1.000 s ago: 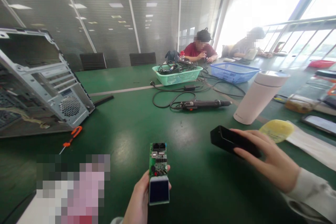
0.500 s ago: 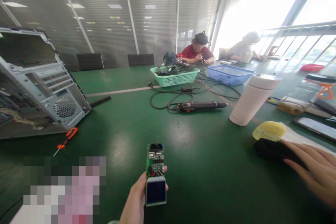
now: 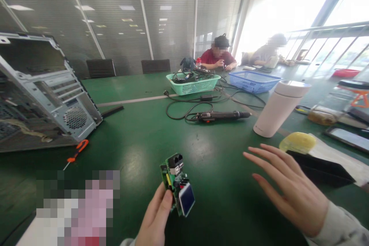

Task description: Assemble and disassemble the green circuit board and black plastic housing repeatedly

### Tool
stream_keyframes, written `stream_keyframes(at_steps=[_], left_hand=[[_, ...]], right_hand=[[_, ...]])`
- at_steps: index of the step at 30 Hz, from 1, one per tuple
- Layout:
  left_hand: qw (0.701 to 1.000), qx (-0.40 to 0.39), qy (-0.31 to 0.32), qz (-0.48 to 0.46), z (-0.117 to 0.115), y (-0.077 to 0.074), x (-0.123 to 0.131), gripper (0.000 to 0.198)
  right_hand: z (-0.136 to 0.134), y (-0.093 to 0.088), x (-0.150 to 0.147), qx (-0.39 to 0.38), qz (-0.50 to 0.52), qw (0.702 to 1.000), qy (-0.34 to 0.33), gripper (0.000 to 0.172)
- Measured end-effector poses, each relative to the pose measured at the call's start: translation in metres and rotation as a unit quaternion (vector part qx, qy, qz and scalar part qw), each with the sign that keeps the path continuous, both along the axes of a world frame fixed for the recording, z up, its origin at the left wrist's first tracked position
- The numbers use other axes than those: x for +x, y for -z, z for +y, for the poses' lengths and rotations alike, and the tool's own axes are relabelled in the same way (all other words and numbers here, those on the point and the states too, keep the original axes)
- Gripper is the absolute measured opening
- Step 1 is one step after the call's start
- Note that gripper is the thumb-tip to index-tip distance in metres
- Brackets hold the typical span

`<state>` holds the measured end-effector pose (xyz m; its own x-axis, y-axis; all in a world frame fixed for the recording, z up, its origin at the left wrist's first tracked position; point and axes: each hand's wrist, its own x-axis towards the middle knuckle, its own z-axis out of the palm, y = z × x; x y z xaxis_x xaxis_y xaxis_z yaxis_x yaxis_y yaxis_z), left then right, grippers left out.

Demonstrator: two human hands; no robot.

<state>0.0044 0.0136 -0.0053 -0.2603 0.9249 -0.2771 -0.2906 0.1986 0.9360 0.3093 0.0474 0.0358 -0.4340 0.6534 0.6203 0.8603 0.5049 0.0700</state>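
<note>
My left hand (image 3: 157,213) grips a green circuit board (image 3: 176,184) by its left edge, low in the middle of the view. The board carries a small dark display and two black sockets at its top, and it is tilted so its side shows. My right hand (image 3: 288,188) is open over the table on the right, fingers stretched out and holding nothing. Just beyond that hand lies a flat black piece (image 3: 319,169), its kind unclear, beside a yellow translucent object (image 3: 298,142).
A metal computer case (image 3: 72,100) stands at the left, with an orange-handled tool (image 3: 76,152) by it. A corded electric screwdriver (image 3: 223,116) lies mid-table. Behind are a green basket (image 3: 196,86) of cables, a blue basket (image 3: 252,84) and two people. A pale tumbler (image 3: 279,109) stands right.
My right hand has come off the black piece and moved left, fingers spread. My left hand has turned the circuit board, so its display now faces right.
</note>
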Motion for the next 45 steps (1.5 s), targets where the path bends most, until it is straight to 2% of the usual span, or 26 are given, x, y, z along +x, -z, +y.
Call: stream_keyframes(at_steps=[1, 4, 6, 8, 11, 13, 16, 19, 24, 28, 34, 36, 39, 43, 45], left_hand=[[1.000, -0.001, 0.024, -0.004, 0.000, -0.004, 0.004, 0.058], [0.999, 0.017, 0.002, 0.031, 0.000, -0.017, 0.014, 0.063], [0.998, 0.045, 0.013, 0.036, 0.001, -0.021, 0.015, 0.060], [0.995, 0.075, 0.063, 0.019, 0.003, -0.020, 0.011, 0.054], [0.978, 0.111, 0.175, 0.029, 0.004, -0.014, 0.002, 0.040], [0.960, 0.138, 0.230, 0.073, 0.004, -0.011, -0.002, 0.032], [0.942, 0.179, 0.244, 0.147, 0.002, -0.009, -0.003, 0.024], [0.933, 0.205, 0.226, 0.192, 0.001, -0.010, -0.001, 0.021], [0.906, 0.227, 0.261, 0.243, 0.002, -0.014, 0.001, 0.025], [0.900, 0.227, 0.268, 0.258, 0.001, -0.015, 0.000, 0.032], [0.912, 0.224, 0.270, 0.212, -0.001, -0.013, -0.001, 0.041], [0.915, 0.220, 0.262, 0.214, -0.001, -0.011, -0.001, 0.045], [0.912, 0.216, 0.269, 0.223, 0.000, -0.010, -0.001, 0.040], [0.915, 0.210, 0.277, 0.206, 0.002, -0.010, -0.003, 0.036], [0.920, 0.201, 0.282, 0.182, 0.001, -0.008, -0.006, 0.043]], right_hand=[[-0.001, -0.002, -0.012, -0.013, 0.012, 1.000, -0.016, 0.044], [-0.005, -0.013, -0.043, -0.038, 0.036, 0.997, -0.052, 0.041], [-0.010, -0.021, -0.059, -0.049, 0.038, 0.996, -0.070, 0.041], [-0.013, -0.028, -0.073, -0.052, 0.030, 0.994, -0.087, 0.043], [-0.018, -0.031, -0.087, -0.047, 0.009, 0.993, -0.110, 0.045], [-0.020, -0.027, -0.095, -0.046, -0.003, 0.991, -0.127, 0.051], [-0.020, -0.017, -0.103, -0.036, -0.002, 0.989, -0.146, 0.065], [-0.017, -0.007, -0.107, -0.007, 0.032, 0.988, -0.154, 0.056], [-0.012, 0.007, -0.109, 0.002, 0.070, 0.978, -0.196, 0.048], [-0.013, 0.011, -0.107, -0.081, 0.120, 0.966, -0.215, 0.051], [-0.018, -0.008, -0.103, -0.320, 0.163, 0.914, -0.191, 0.045], [-0.019, -0.014, -0.105, -0.361, 0.190, 0.897, -0.169, 0.045], [-0.020, -0.017, -0.107, -0.411, 0.226, 0.871, -0.144, 0.043], [-0.022, -0.012, -0.107, -0.466, 0.290, 0.823, -0.147, 0.039], [-0.024, -0.007, -0.108, -0.489, 0.342, 0.788, -0.153, 0.034]])
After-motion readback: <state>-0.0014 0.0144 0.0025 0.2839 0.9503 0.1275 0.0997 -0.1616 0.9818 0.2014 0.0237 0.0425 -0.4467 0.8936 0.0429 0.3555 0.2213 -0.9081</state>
